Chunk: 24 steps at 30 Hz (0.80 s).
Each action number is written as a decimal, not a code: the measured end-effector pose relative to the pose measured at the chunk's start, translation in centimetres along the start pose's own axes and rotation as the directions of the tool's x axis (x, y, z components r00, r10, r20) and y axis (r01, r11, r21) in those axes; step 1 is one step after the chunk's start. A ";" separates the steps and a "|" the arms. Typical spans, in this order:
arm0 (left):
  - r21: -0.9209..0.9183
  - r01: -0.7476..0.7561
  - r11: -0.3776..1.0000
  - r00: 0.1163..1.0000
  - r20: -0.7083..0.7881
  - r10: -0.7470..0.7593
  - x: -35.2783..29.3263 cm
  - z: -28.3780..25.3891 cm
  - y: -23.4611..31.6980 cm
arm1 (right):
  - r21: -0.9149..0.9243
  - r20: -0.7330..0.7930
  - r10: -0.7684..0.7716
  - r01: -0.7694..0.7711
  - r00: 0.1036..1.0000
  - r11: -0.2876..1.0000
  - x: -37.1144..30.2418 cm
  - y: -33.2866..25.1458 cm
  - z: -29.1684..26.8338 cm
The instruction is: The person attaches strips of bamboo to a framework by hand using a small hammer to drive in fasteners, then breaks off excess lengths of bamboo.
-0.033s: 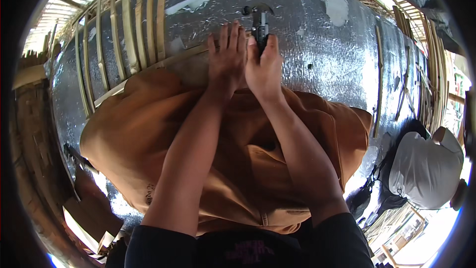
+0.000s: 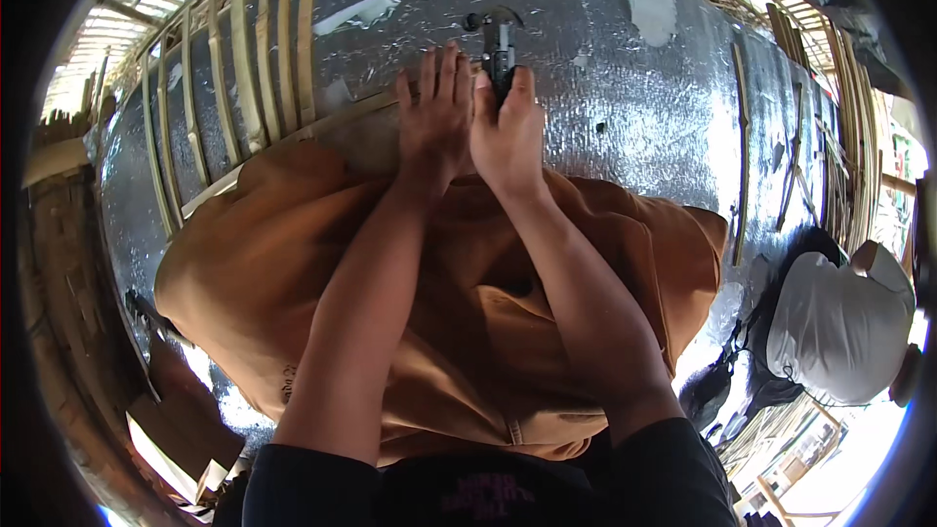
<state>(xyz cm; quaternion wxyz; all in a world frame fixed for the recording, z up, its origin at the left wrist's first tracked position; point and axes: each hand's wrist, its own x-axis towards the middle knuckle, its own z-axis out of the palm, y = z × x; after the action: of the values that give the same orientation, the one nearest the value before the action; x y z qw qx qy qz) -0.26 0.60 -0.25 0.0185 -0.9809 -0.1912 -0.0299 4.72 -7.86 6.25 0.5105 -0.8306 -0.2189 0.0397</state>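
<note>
Where right hand (image 2: 509, 141) grips, hammer (image 2: 501, 47) juts ahead.

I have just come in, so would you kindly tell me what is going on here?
Someone's right hand grips a hammer by its handle, head pointing away from the body. The left hand is open, palm down, just beside it, near the end of a bamboo strip. A silvery sheet shows around them, with more bamboo strips in a row toward the left.

Two bare forearms (image 2: 363, 303) stretch from near to far, drawing together. The left hand (image 2: 434, 127) is flat, palm down, fingers (image 2: 447, 73) pointing far; just beside it, the right hand (image 2: 509, 141) curls in a grip.
</note>
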 end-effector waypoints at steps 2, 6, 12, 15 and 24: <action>0.016 -0.007 1.000 0.993 0.118 0.005 0.0 -1.7 -0.3 | 0.041 0.000 0.042 -0.042 0.999 0.998 0.2 -0.3 0.1; -0.068 0.005 0.998 0.999 0.034 -0.002 0.5 -0.5 0.1 | 0.134 -0.026 0.088 -0.084 0.996 0.987 0.8 -0.4 -0.4; -0.100 0.034 0.994 0.996 0.084 -0.026 0.1 -1.7 0.1 | 0.145 -0.081 0.100 -0.087 0.992 0.986 1.4 -1.1 -1.0; -0.126 0.036 0.991 0.998 0.061 -0.028 0.1 -1.6 0.1 | 0.148 -0.090 0.123 -0.109 0.988 0.983 1.5 -0.9 -0.9; -0.047 0.020 0.999 0.998 0.061 -0.017 0.3 -1.3 0.3 | 0.109 -0.117 0.108 -0.095 0.987 0.990 1.5 -0.6 -0.8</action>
<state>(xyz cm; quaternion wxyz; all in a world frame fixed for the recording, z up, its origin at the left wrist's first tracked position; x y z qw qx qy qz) 0.09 0.35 1.10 -0.0109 -0.9797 -0.2000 -0.0048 6.16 -7.69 7.35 0.5623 -0.8142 -0.1422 0.0259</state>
